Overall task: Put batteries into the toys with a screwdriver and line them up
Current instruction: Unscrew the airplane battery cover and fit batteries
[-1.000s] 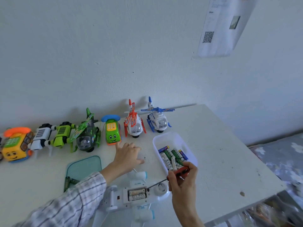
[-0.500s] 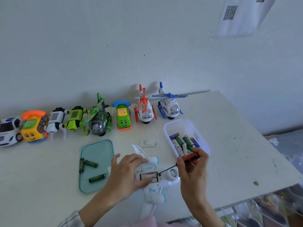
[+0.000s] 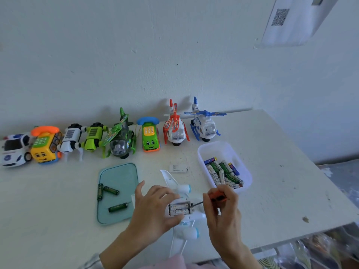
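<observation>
Left hand (image 3: pixel 153 212) lies over the plane (image 3: pixel 182 208), which rests belly-up on the table (image 3: pixel 272 191) near its front edge; my thumb and fingers curl round the body beside the open battery bay (image 3: pixel 179 209), where two cells sit. Right hand (image 3: pixel 223 208) pinches the orange screwdriver (image 3: pixel 217 199), its tip at the bay's right end. I judge the plane light, hollow and slick, with thin wings that would flex or snap, so I'd hold it by the body, never the wings. The cover (image 3: pixel 177 168) lies apart, toward the toy row. Both wrists come in low from the near edge, the right bent inward, shaft slanting down and left.
</observation>
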The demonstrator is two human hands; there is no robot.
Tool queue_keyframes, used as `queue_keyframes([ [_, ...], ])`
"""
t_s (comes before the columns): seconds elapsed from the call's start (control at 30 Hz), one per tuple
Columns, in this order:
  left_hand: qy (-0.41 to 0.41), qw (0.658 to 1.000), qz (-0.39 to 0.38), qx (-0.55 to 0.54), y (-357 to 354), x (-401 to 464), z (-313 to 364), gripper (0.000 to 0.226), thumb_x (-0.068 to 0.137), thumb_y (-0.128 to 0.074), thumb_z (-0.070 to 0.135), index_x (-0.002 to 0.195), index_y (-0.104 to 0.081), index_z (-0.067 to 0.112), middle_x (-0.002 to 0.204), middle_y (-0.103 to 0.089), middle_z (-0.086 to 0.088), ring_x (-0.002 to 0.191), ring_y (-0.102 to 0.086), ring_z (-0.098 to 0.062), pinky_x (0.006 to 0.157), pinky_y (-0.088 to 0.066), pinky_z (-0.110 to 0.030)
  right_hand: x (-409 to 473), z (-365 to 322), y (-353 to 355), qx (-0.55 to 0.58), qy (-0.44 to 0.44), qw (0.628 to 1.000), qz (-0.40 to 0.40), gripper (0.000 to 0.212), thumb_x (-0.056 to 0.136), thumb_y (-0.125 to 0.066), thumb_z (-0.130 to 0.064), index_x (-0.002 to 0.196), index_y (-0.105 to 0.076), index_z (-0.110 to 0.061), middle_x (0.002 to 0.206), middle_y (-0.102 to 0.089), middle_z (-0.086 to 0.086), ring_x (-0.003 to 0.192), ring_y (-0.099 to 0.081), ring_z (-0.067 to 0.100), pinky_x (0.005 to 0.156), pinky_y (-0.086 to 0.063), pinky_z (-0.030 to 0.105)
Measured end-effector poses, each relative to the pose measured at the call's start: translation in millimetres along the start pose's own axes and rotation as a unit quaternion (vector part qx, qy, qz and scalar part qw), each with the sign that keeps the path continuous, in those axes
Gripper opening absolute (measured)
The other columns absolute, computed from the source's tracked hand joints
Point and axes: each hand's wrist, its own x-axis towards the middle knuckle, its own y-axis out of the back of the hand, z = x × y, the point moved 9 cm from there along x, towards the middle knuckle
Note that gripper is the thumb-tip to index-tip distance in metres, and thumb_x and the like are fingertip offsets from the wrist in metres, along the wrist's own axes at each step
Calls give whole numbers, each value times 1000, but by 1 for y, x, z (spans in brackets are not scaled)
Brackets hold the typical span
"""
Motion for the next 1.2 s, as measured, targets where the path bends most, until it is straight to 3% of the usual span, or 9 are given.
queue_keyframes([
  [0.3, 67, 998, -19, -2, -4, -14, -15, 55, 53, -55, 76, 87, -68, 34, 96, -60, 17, 96, -46, -3, 97, -22, -41, -3, -6, -6, -21, 20, 999, -13, 33, 84, -58, -2, 105, -39, -20, 72, -54, 3, 56, -46, 11, 50, -42, 17],
  [0.43, 62, 997, -14, -46, -8, -14, -17, 59, 55, -58, 71, 90, -71, 25, 95, -61, 12, 91, -55, -11, 86, -34, -33, -6, 36, 12, 80, -225, 965, 106, 42, 91, -58, -4, 99, -39, -40, 81, -57, 7, 59, -55, 20, 53, -47, 28],
  [0.53, 63, 996, -20, -61, -8, -12, -17, 62, 56, -60, 71, 91, -72, 21, 93, -61, 12, 86, -58, -14, 79, -40, -32, -20, 78, 20, 176, -407, 881, 165, 33, 91, -56, 2, 105, -39, -23, 78, -54, 15, 47, -47, 21, 45, -39, 30],
  [0.63, 66, 995, -36, -61, -10, -11, -18, 64, 56, -59, 73, 92, -73, 22, 92, -61, 13, 86, -57, -12, 79, -39, -32, -27, 94, 21, 224, -481, 827, 185, 26, 90, -57, 2, 101, -39, -14, 74, -53, 21, 44, -44, 21, 43, -35, 32],
  [0.7, 72, 995, -46, -60, -11, -11, -18, 65, 56, -59, 73, 94, -73, 23, 93, -59, 14, 87, -56, -10, 81, -38, -32, -23, 91, 24, 216, -480, 831, 179, 18, 90, -56, 2, 90, -42, -10, 70, -51, 17, 50, -42, 20, 45, -34, 29],
  [0.8, 84, 993, -41, -67, -9, -12, -19, 64, 56, -59, 71, 96, -73, 23, 93, -58, 14, 88, -53, -9, 82, -36, -32, -3, 70, 16, 209, -409, 884, 86, 17, 82, -48, 10, 76, -47, -6, 60, -43, 5, 55, -35, 19, 46, -32, 26],
  [0.9, 85, 993, -41, -70, -8, -13, -17, 63, 55, -58, 70, 93, -73, 23, 91, -58, 14, 86, -52, -8, 80, -36, -32, 7, 42, -20, -16, -296, 937, -185, 12, 82, -56, -4, 83, -58, -16, 69, -50, -9, 57, -42, 11, 51, -35, 13],
  [1.03, 84, 993, -50, -64, -9, -14, -17, 61, 57, -58, 71, 93, -74, 25, 91, -57, 15, 85, -54, -8, 79, -37, -31, -7, 28, -61, -358, -112, 835, -402, 22, 94, -50, -36, 108, -59, -21, 102, -48, -3, 80, -58, 19, 65, -44, 25],
  [1.2, 93, 991, -52, -82, -9, -20, -17, 58, 56, -62, 67, 97, -72, 27, 98, -52, 15, 87, -53, -5, 81, -38, -32, -1, 18, -65, -369, -59, 826, -423, 23, 96, -46, -37, 99, -55, -17, 93, -42, -5, 81, -59, 23, 62, -40, 29],
])
